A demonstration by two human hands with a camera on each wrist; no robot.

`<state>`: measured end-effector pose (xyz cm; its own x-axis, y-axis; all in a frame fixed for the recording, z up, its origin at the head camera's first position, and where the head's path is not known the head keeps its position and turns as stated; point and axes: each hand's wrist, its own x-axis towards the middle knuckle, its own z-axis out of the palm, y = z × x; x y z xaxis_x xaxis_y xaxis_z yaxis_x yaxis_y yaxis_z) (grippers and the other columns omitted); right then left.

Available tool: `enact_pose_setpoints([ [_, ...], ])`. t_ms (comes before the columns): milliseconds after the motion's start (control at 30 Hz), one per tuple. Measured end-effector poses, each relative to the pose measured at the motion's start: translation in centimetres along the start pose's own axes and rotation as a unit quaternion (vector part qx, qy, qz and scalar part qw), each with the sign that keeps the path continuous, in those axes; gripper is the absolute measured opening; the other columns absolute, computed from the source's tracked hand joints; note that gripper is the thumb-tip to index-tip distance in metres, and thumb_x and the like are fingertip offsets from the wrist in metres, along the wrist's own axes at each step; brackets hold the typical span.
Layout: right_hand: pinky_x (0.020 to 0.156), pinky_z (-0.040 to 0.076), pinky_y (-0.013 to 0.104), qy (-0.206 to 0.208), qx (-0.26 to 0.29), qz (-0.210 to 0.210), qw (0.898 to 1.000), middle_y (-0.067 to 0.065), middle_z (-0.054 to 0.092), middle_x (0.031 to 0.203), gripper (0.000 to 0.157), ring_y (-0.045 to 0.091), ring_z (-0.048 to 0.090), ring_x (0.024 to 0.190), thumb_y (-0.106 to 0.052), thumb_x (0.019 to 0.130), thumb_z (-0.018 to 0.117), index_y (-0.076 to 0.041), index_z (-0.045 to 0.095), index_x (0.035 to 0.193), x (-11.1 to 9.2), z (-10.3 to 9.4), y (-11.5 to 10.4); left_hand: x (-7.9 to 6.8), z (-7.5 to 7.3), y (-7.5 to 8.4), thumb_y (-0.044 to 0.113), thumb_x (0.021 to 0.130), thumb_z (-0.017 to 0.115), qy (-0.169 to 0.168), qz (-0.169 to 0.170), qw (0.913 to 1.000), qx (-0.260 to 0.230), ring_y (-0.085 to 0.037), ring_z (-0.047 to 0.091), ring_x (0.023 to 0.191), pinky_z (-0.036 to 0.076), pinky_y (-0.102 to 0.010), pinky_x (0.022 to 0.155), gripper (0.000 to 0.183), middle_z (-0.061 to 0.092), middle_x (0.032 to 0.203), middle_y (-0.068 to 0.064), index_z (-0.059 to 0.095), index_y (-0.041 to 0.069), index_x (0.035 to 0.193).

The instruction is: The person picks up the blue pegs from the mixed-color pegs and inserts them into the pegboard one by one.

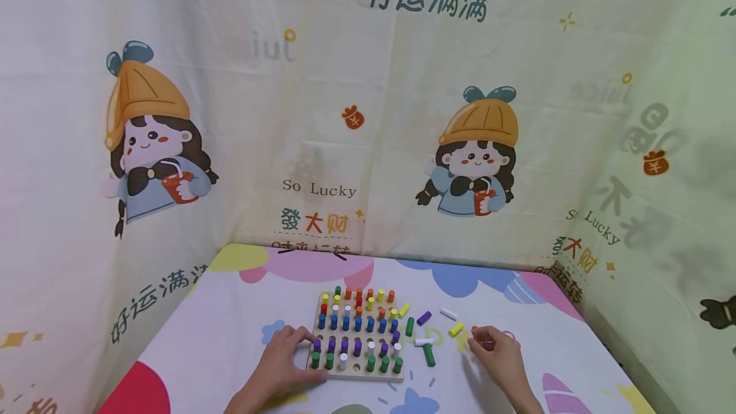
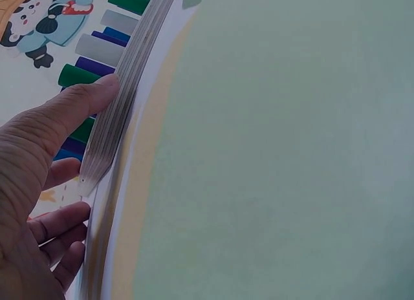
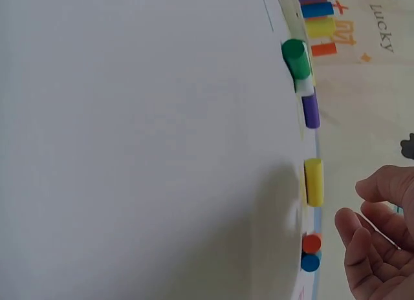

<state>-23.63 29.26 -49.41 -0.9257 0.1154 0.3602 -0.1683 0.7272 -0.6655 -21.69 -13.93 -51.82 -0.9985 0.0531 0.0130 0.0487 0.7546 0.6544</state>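
Observation:
A wooden pegboard (image 1: 351, 372) stands on the table with rows of coloured pegs upright in its holes. My left hand (image 1: 282, 360) grips its near left corner, thumb along the front edge and index finger at the left side. The left wrist view shows the thumb (image 2: 97, 93) pressed against the board's layered edge (image 2: 119, 119). To the right of the board, my right hand (image 1: 497, 353) hovers over loose pegs, its fingers loosely bent with nothing between thumb and fingertips. Beside it lie an orange peg (image 3: 312, 242) and a blue peg (image 3: 310, 262).
Between board and right hand lie several loose pegs, among them a yellow peg (image 1: 456, 329), a purple peg (image 1: 424, 318), a white peg (image 1: 448, 314) and a green peg (image 1: 429, 355). The patterned tabletop (image 1: 230, 312) meets printed cloth walls (image 1: 322, 145) behind and at the sides.

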Motion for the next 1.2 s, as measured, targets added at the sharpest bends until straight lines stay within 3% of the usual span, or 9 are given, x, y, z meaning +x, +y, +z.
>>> enact_pose_setpoints([
  [267,0.066,0.054,0.027,-0.018,-0.053,0.036,0.998,0.010,0.076,0.089,0.017,0.019,0.071,0.076,-0.010,0.085,0.078,0.000,0.073,0.098,0.8,-0.9,1.2,0.0,-0.1,0.0,0.060,0.061,0.092,-0.001,0.000,1.0000,0.003,-0.030,0.049,0.107,0.048,-0.064,0.095,0.064,0.056,0.112,-0.003,0.066,0.026,0.108],
  [567,0.068,0.056,0.041,-0.028,-0.080,0.076,0.993,0.014,0.073,0.086,0.020,0.030,0.071,0.077,-0.008,0.083,0.078,0.005,0.071,0.096,1.5,-0.8,2.1,0.0,-0.2,-0.2,0.061,0.060,0.092,0.003,0.008,1.0000,0.004,-0.027,0.048,0.107,0.048,-0.059,0.095,0.065,0.055,0.110,-0.002,0.066,0.027,0.108],
  [700,0.068,0.056,0.042,-0.028,-0.087,0.092,0.991,0.013,0.072,0.084,0.020,0.029,0.070,0.077,-0.008,0.082,0.078,0.005,0.070,0.096,1.8,-0.7,2.4,-0.2,-0.3,-0.1,0.059,0.061,0.093,0.006,0.017,0.9998,0.002,-0.026,0.048,0.105,0.047,-0.057,0.094,0.063,0.054,0.108,0.000,0.065,0.028,0.108],
  [1200,0.066,0.052,0.038,-0.045,-0.099,0.088,0.990,0.007,0.071,0.079,0.022,0.022,0.066,0.073,-0.007,0.078,0.081,0.005,0.069,0.093,2.6,-0.4,3.4,0.1,0.1,-0.4,0.061,0.060,0.092,0.003,0.005,1.0000,-0.004,-0.028,0.048,0.108,0.047,-0.061,0.097,0.063,0.055,0.110,-0.002,0.066,0.029,0.108],
])
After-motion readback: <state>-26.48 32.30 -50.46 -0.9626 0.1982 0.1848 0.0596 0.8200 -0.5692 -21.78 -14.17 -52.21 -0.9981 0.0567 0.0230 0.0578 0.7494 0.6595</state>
